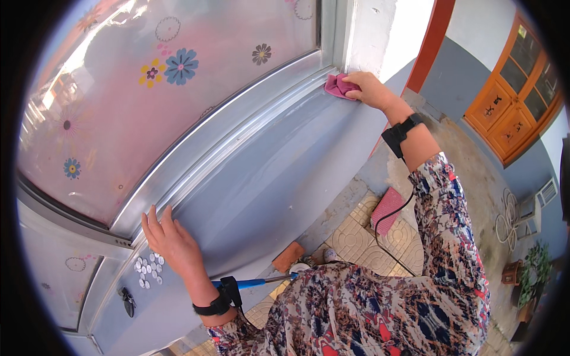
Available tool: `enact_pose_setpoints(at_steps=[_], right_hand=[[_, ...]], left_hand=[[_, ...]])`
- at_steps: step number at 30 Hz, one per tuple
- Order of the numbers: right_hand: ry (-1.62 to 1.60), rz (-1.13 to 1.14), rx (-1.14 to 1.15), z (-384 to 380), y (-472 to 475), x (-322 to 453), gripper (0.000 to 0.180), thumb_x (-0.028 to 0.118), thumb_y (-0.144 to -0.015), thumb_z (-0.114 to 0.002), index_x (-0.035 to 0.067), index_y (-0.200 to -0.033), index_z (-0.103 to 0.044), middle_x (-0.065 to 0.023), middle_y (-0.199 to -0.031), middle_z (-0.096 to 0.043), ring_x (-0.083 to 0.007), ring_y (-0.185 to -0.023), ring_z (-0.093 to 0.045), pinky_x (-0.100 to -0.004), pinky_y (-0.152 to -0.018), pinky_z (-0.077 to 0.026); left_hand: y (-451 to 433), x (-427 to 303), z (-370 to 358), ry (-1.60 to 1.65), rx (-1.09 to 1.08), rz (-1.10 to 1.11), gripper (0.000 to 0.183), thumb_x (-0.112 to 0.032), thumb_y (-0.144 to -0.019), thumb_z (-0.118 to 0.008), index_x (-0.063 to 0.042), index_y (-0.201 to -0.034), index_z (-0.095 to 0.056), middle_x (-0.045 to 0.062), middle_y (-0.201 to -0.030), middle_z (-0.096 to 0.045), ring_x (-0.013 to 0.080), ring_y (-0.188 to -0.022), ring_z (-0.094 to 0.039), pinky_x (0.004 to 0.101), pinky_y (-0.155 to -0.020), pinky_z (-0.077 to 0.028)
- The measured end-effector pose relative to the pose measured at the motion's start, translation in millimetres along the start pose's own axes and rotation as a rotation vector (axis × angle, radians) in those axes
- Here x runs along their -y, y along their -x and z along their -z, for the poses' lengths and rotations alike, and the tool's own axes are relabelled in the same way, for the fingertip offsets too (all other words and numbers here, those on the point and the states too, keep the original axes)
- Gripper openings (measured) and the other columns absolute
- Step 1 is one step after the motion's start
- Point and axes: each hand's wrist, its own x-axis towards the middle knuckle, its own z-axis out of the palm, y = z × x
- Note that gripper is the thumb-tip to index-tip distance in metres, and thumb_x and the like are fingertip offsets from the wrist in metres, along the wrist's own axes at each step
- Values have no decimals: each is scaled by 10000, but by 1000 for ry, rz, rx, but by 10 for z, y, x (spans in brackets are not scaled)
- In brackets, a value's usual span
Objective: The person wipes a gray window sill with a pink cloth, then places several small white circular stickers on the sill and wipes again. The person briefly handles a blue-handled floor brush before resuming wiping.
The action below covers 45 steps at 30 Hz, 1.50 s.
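Observation:
My right hand (370, 91) presses a folded pink cloth (337, 87) into the far right corner of a grey window sill (262, 164). The cloth lies against the bottom of the metal window frame (242, 129). At the left, my left hand (173, 242) holds nothing; its fingers are apart, with the tips by the frame's lower rail. Several small silvery discs (149, 269) lie on the sill just left of that hand. Further left is a dark key holder (128, 302) with what look like keys. Flower stickers (181, 66) decorate the window glass (111, 115).
A blue-handled tool (247, 283) leans near the sill, partly hidden by my body. A brick (287, 256) and a pink textured slab (386, 211) lie on the tiled ground (352, 238). Right are a wooden door (512, 93), a coiled hose (506, 218) and potted plants (532, 271).

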Motion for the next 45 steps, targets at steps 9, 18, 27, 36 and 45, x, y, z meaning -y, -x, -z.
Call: enact_pose_setpoints(at_steps=[9,18,27,36,45], right_hand=[[-307,-93,-360,-408,327,355,103,82,-794,-780,102,-894,-780,-43,-972,-751,-243,-1007,-656,-379,-906,-515],[-475,178,-271,-330,728,1891,148,50,-794,-764,94,-935,-758,-44,-1033,-729,-260,-1053,-622,-383,-944,-462],[-513,536,-242,-354,846,3336,177,192,-816,-714,159,-988,-691,1,-1006,-648,-245,-1069,-568,-413,-905,-418],[-400,567,-138,-367,814,3460,196,197,-804,-670,151,-994,-684,-18,-1023,-613,-241,-1017,-566,-413,-852,-433],[-323,237,-362,-525,355,1597,80,236,-845,-693,183,-844,-753,42,-954,-699,-223,-950,-619,-398,-791,-480]], left_hand=[[10,-44,19,-19,-16,-7,326,-5,-929,-589,-88,-1242,-628,131,-1433,-502,372,-1414,-383,499,-1111,-321],[9,-24,-45,-58,-45,12,295,-7,-943,-565,-94,-1214,-644,121,-1408,-526,357,-1398,-408,491,-1081,-358],[22,-17,-111,-36,-99,-22,297,-17,-949,-544,-82,-1225,-633,130,-1406,-526,364,-1394,-410,493,-1092,-351],[87,167,-124,-73,-132,-38,350,-6,-968,-513,-107,-1286,-616,132,-1433,-513,387,-1400,-389,520,-1121,-318],[118,263,-65,-118,-89,-47,384,44,-942,-515,-94,-1285,-620,138,-1419,-526,391,-1389,-401,520,-1129,-318]])
